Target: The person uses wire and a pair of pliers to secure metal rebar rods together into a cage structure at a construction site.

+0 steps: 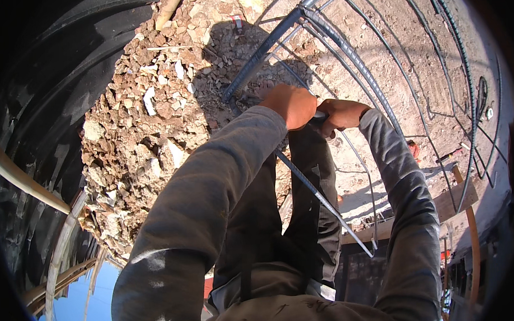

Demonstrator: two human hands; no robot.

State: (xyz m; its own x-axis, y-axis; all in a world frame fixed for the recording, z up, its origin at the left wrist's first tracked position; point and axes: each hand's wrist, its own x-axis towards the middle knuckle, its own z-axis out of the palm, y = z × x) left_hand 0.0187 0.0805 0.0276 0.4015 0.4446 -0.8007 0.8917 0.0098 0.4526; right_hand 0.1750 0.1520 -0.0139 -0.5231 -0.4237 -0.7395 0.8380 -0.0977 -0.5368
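Observation:
My left hand is closed in a fist beside the end of a thick ribbed steel bar. What its fingers hold is hidden. Close by on the right, my right hand wraps round a tool with a dark grip; the tool's kind does not show, since both hands cover most of it. Thinner bent rods, such as a steel stirrup, pass under my hands and beside my legs. Another thick rebar curves away on the right from the joint at the top.
Broken stones and rubble cover the ground on the left, beside black sheeting. More rebar and stirrups stand at the right. A wooden board lies at the lower right; poles lean at the left.

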